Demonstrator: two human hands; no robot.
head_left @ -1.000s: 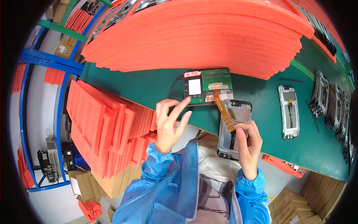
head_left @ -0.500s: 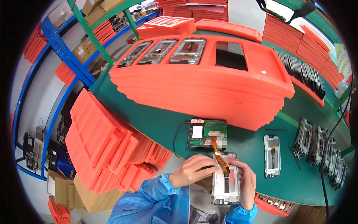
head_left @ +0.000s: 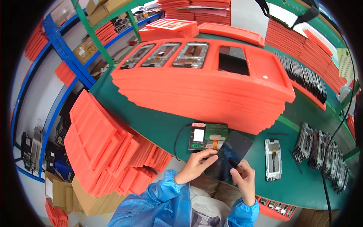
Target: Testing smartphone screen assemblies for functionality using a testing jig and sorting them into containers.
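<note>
Phone panel (head_left: 235, 148), glossy black (aslant): left hand (head_left: 197, 165) and right hand (head_left: 245, 180) pinch its edges.

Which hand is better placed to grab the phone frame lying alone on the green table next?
Probably the right hand: it is nearer that phone frame. The left hand is farther, across the dark phone screen, which both hands seem to hold.

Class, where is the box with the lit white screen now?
The box sits on the green table, slightly right of the head view's centre, between the red stack behind it and the left hand.
</note>
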